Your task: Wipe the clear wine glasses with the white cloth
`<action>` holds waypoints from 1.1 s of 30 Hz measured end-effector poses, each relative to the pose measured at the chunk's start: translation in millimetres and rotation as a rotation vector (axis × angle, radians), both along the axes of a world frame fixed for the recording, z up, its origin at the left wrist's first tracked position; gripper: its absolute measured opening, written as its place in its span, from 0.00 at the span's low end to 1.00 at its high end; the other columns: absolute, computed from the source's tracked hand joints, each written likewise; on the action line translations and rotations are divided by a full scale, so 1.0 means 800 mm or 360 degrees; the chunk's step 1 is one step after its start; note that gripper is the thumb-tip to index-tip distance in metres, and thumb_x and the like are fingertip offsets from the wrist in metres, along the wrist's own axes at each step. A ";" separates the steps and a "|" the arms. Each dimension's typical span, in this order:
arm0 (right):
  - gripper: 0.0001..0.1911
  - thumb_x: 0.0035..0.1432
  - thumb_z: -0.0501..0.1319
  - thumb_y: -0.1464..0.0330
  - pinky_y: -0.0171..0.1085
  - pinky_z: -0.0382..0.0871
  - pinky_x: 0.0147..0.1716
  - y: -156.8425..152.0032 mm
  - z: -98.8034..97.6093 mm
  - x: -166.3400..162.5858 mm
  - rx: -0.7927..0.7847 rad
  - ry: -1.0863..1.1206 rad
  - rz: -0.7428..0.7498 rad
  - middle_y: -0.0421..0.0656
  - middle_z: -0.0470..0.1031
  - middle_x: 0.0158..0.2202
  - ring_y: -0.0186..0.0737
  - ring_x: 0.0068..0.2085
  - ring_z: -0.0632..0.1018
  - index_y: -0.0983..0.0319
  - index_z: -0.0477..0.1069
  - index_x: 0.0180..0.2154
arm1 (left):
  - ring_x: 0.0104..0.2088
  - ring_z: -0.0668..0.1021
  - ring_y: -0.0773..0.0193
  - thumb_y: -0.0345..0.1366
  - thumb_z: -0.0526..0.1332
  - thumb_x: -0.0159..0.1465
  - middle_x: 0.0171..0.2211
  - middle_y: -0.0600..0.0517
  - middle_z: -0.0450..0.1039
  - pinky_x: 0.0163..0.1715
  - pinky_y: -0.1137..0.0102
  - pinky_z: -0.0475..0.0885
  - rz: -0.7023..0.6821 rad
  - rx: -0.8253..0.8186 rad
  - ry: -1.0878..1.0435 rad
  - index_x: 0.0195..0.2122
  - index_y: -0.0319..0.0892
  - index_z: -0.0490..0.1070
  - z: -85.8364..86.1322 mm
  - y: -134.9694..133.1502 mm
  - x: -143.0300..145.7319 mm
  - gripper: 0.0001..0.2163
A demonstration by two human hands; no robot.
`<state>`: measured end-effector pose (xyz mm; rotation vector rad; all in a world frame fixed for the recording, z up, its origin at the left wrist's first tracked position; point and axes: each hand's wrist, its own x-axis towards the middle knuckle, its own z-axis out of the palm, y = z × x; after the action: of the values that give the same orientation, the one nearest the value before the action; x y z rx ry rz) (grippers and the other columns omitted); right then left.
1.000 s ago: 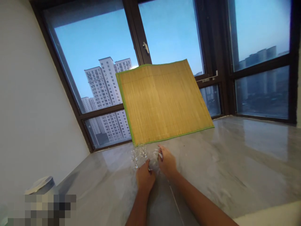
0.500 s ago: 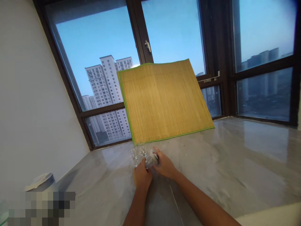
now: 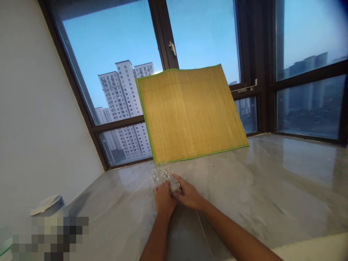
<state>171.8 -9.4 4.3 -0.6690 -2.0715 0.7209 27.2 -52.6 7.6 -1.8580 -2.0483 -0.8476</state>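
Observation:
My left hand [image 3: 164, 198] and my right hand [image 3: 187, 194] meet on the grey marble counter [image 3: 244, 195], fingers curled together around a small clear, crumpled thing [image 3: 174, 187] that looks like plastic wrap or a small glass. Several small clear glasses [image 3: 161, 173] stand just beyond my fingertips. Behind them a yellow bamboo mat with a green edge [image 3: 190, 112] leans upright against the window.
Dark-framed windows [image 3: 163, 47] run along the back and right of the counter, with tower blocks outside. A white wall [image 3: 35, 119] closes the left side. A grey lidded container [image 3: 47, 204] sits at the near left, beside a blurred patch.
My right hand has come in toward my left and closed over the clear thing between them. The view has shifted slightly.

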 end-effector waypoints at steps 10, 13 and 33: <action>0.59 0.46 0.64 0.72 0.44 0.68 0.48 -0.003 -0.007 0.000 -0.0014 -0.0331 0.0113 0.52 0.75 0.53 0.53 0.50 0.77 0.60 0.27 0.70 | 0.44 0.75 0.57 0.23 0.57 0.54 0.39 0.48 0.76 0.50 0.63 0.59 -0.0060 0.0021 -0.0041 0.42 0.42 0.72 -0.006 0.003 -0.006 0.16; 0.57 0.47 0.62 0.73 0.42 0.68 0.44 0.000 -0.007 0.000 -0.0080 -0.0309 0.0126 0.49 0.78 0.47 0.50 0.45 0.79 0.60 0.28 0.70 | 0.44 0.75 0.57 0.22 0.57 0.53 0.39 0.49 0.76 0.49 0.63 0.60 -0.0119 0.0054 -0.0099 0.42 0.42 0.73 -0.009 0.004 -0.007 0.17; 0.49 0.45 0.66 0.65 0.27 0.57 0.18 0.011 0.024 0.019 -0.1062 0.0517 0.0466 0.34 0.69 0.30 0.31 0.25 0.70 0.53 0.48 0.67 | 0.44 0.76 0.53 0.24 0.55 0.47 0.39 0.48 0.79 0.51 0.58 0.66 -0.0366 0.0408 -0.0811 0.39 0.43 0.77 -0.023 0.011 -0.010 0.20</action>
<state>187.1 -0.9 23.8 -0.5507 -1.6284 1.6125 19.3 -44.0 -10.8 -1.8920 -1.8724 -1.7069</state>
